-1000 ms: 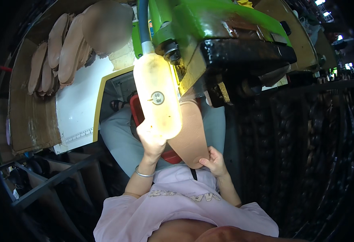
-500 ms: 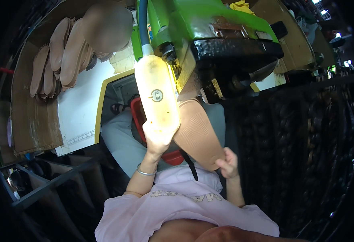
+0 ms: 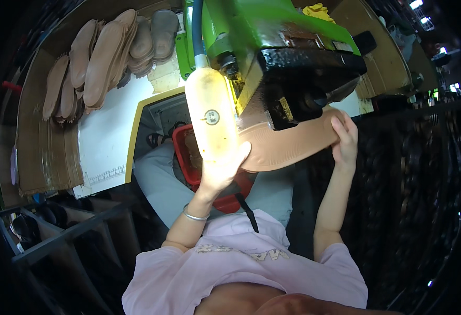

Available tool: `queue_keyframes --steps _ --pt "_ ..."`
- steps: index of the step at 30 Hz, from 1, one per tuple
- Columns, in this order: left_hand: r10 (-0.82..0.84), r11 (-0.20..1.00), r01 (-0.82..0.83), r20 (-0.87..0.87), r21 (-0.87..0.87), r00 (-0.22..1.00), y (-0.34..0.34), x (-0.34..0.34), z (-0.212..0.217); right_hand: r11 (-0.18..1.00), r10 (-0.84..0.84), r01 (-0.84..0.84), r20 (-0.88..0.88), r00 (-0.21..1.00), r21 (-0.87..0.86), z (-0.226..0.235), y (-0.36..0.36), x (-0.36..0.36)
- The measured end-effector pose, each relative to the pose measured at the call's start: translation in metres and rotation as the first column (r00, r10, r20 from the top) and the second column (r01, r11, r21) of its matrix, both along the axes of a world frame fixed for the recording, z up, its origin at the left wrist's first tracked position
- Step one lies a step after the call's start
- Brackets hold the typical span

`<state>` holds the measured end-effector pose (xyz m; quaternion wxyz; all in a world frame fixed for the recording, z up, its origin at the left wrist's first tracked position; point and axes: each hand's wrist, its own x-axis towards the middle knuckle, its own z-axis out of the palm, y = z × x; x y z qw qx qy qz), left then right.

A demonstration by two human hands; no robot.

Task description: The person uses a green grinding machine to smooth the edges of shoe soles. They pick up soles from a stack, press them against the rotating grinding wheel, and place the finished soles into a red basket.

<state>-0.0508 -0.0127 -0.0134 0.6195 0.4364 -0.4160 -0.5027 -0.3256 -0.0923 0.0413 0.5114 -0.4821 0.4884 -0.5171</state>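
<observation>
A tan shoe sole [image 3: 288, 149] with fine ridges lies crosswise under the black head of a green machine [image 3: 241, 31]. My right hand [image 3: 345, 139] is closed around the sole's right end, thumb on the upper face. At the left end my left hand [image 3: 221, 170] grips the sole, its thumb showing beside a bright lamp [image 3: 211, 100]. The lamp hides most of the left fingers. The sole's far edge touches or passes just beneath the machine head; I cannot tell which.
Several stacked tan soles [image 3: 104, 63] and a grey pair [image 3: 164, 34] lie left of the machine in a cardboard enclosure [image 3: 44, 157]. A red basin [image 3: 186, 157] sits between my knees. A grey rack [image 3: 67, 236] stands at lower left, and dark shelving [image 3: 388, 199] at right.
The sole has turned from slanting toward my lap to lying crosswise under the machine head. My right hand has moved up and right with its end. My left thumb now shows.
</observation>
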Motion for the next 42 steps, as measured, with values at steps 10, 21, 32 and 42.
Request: queue_keyframes --steps 10,21,32,42 --pt "-0.052 0.998 0.053 -0.03 0.031 0.998 0.027 0.063 0.021 0.972 0.213 -0.227 0.183 0.96 0.058 -0.035 -0.028 0.049" --pt "0.154 0.976 -0.144 -0.049 0.163 0.987 0.066 0.131 0.008 0.887 0.452 -0.462 0.189 0.872 0.011 -0.025 0.026 0.113" --pt "-0.064 0.897 0.142 -0.196 0.419 0.979 0.139 0.084 -0.031 0.898 0.439 -0.436 -0.043 0.897 0.066 -0.016 0.019 0.131" --pt "-0.38 0.838 0.39 -0.106 0.381 0.919 0.112 -0.025 -0.056 0.956 0.271 -0.28 -0.101 0.957 -0.086 -0.015 0.025 0.137"
